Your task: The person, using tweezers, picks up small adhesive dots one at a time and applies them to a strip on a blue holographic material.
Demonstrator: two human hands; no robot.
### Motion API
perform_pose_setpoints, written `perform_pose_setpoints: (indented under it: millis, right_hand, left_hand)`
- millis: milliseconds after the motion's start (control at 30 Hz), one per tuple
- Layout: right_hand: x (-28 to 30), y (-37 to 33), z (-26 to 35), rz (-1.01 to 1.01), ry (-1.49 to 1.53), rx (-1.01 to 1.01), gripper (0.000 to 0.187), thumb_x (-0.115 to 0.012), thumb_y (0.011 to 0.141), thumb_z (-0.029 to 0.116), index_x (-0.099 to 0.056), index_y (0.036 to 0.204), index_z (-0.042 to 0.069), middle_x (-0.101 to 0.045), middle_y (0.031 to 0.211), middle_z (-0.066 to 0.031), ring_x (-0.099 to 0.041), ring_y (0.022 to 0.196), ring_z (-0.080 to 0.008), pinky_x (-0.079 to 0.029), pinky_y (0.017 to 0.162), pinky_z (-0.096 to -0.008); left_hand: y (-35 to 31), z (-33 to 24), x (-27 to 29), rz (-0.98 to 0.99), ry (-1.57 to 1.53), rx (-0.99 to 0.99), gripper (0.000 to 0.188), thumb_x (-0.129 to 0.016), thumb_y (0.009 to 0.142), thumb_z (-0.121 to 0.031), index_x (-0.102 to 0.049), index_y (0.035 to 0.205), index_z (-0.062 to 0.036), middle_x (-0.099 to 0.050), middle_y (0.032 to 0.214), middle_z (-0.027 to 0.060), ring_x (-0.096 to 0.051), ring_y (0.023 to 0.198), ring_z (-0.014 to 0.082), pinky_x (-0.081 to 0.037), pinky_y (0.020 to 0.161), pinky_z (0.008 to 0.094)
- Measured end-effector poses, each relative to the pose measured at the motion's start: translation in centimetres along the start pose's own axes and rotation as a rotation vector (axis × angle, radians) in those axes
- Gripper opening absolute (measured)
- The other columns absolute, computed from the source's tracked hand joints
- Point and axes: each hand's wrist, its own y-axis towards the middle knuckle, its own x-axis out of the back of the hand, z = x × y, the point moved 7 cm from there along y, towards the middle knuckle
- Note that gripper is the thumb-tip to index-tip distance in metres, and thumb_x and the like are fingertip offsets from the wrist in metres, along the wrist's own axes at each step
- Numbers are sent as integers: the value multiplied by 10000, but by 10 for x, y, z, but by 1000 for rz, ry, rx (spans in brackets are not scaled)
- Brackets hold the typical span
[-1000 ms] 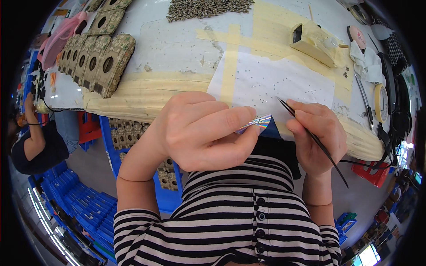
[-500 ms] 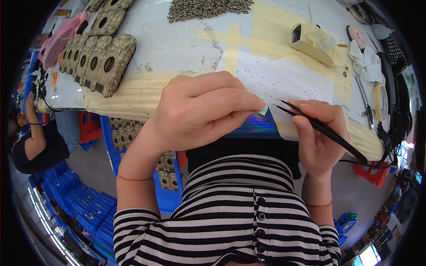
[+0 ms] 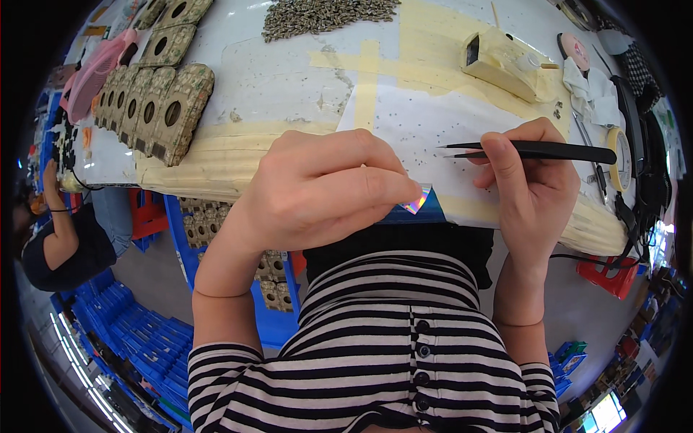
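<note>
My left hand [image 3: 328,184] is closed in a pinch on a small shiny, rainbow-reflecting piece [image 3: 414,203]. Just beneath it shows the corner of a dark blue sheet [image 3: 433,209] at the table's front edge, mostly covered by the hand. My right hand [image 3: 538,180] grips black tweezers [image 3: 563,151] between thumb and fingers. Their two thin tips point left, slightly apart, above a white paper [image 3: 390,101]; nothing can be made out between them. Tiny dark and glinting bits are scattered over the paper.
Camouflage-patterned panels with round holes [image 3: 173,108] stand in a row at the left, near a pink plastic frame [image 3: 94,79]. A heap of small metal parts [image 3: 325,18] lies at the back. To the right are a cream box [image 3: 502,68] and a tape roll [image 3: 619,162]. Another person [image 3: 61,245] sits far left.
The tweezers have swung from slanting down to the right to nearly level, as my right hand turned and rose. The shiny piece has tilted and dropped slightly with my left hand.
</note>
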Motion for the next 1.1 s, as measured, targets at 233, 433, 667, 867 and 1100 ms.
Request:
perform_pose_setpoints:
  millis: [233,433,667,867,1100]
  right_hand:
    - [5,0,1,-48,61,-8,165,-743,860,90,-621,801,-4,-646,679,-29,-557,574,-29,-421,509,-153]
    - [5,-9,9,41,273,113,180,-667,918,105,-562,931,-40,-681,877,-150,-657,716,-127,-512,610,-197]
    - [-6,-25,27,188,105,452,252,-757,810,89,-604,973,-27,-699,954,-216,-698,840,-269,-568,733,-320]
    - [-23,-26,35,237,-197,674,230,-704,870,168,-586,977,3,-708,924,-226,-694,787,-293,-542,701,-338]
    - [-25,-23,34,214,-196,661,230,-728,838,124,-600,979,-6,-707,915,-221,-697,800,-296,-545,702,-330]
  left_hand:
    - [0,-2,-4,12,4,-14,263,-736,606,15,-730,849,-84,-700,817,61,-635,605,165,-480,497,244]
    - [4,5,4,-9,-44,87,208,-721,676,45,-712,866,-38,-701,842,86,-635,633,144,-485,557,227]
    - [-4,42,-6,46,-482,713,137,-642,874,7,-650,985,86,-690,890,93,-648,800,92,-512,703,201]
    - [-2,46,-8,8,-589,726,140,-645,874,3,-647,984,90,-688,887,91,-644,794,85,-518,693,195]
    - [-2,48,-9,2,-626,763,134,-644,876,7,-647,982,89,-688,876,89,-640,774,75,-521,688,193]
